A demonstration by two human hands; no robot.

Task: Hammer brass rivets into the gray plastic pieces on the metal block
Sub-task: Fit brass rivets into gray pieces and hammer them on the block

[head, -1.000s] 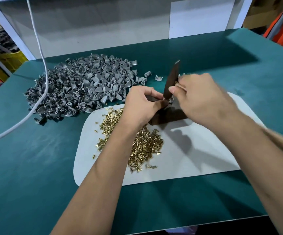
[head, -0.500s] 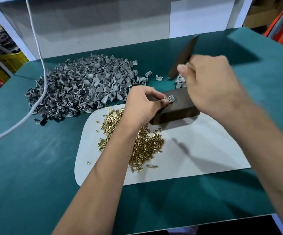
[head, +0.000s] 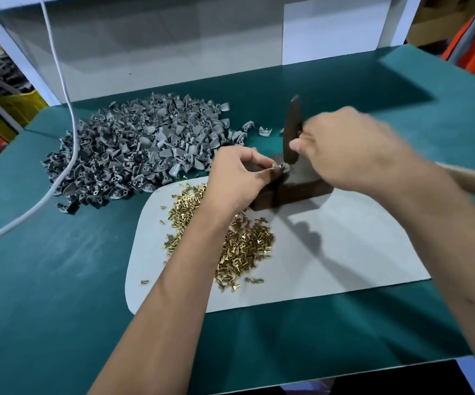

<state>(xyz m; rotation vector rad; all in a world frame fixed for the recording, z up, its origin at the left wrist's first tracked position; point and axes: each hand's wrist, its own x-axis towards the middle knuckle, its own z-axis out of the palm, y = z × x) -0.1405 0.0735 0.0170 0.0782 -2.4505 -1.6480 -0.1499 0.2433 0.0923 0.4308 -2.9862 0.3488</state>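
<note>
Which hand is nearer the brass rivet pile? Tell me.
Left. The left hand pinches a piece on the metal block, just above the brass rivet pile; the right hand grips the hammer farther back.

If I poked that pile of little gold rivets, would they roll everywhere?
Probably some. The brass rivets look small, round-bodied and loosely heaped, so they would likely scatter, and strays already lie apart on the white mat. Their wider heads might make them curl around rather than roll straight.

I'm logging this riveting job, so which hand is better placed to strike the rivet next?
Right. The right hand grips the hammer, its head just above the gray piece that the left hand pinches on the metal block.
</note>
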